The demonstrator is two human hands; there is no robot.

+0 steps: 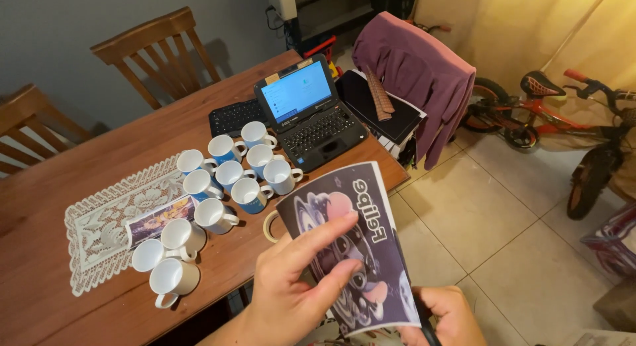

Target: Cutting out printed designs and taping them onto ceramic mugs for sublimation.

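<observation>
My left hand pinches a printed paper sheet with a dark cartoon design, holding it up over the table's near edge. My right hand grips the sheet's lower right corner and also seems to hold a dark, thin object; what it is cannot be told. Behind the sheet, a roll of tape peeks out on the wooden table. Several white and blue mugs stand grouped in the middle of the table.
An open laptop and a black keyboard sit at the table's far end. A lace runner carries another printed strip. Nearby stand wooden chairs, a chair draped with purple cloth, and red bicycles on the tile floor.
</observation>
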